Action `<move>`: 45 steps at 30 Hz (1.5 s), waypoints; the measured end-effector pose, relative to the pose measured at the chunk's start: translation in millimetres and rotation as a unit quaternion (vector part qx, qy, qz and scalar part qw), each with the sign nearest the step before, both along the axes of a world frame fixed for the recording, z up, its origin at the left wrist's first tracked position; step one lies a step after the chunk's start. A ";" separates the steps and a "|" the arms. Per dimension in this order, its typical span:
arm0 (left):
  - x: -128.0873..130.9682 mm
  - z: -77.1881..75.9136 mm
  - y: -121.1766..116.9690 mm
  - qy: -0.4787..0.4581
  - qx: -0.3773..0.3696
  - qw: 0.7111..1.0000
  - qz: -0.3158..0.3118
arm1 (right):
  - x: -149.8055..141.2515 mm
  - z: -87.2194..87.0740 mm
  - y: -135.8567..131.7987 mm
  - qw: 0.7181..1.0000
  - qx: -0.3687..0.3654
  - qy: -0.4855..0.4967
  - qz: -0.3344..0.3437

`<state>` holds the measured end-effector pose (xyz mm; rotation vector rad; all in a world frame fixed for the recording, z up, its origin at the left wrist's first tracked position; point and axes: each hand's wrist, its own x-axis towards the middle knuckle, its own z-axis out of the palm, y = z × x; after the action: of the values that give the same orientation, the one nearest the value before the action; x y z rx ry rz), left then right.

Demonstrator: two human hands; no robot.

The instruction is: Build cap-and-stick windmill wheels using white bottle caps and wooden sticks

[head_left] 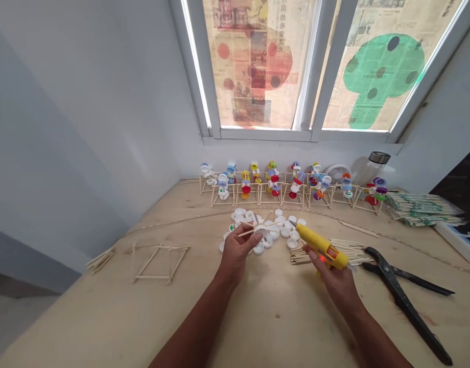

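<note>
Free room: bench [277, 327] at lower centre of frame, between left hand [237, 253] and right hand [330, 276]. Obstacles: white caps [275, 230] ahead of both hands; glue gun [321, 246] above stick bundle [350, 250], right of centre; black shears [401, 291] at right; stick frame [160, 263] at left; stick models [273, 186] along far edge.

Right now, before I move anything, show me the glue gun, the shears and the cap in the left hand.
glue gun [320, 246], head view, on the yellow body
shears [403, 304], head view, on one long black handle
cap [261, 231], head view, on its white rim
</note>
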<state>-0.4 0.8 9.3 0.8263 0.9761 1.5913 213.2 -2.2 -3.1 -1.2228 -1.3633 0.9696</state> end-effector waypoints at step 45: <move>5.9 -11.4 -1.7 0.189 0.040 0.981 0.027 | -4.6 -4.9 -7.1 0.995 -0.045 -0.037 0.077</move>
<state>5.5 -0.9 -2.1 1.1961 1.2148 1.5581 208.6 -9.2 -8.0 -1.2435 -1.5039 1.1133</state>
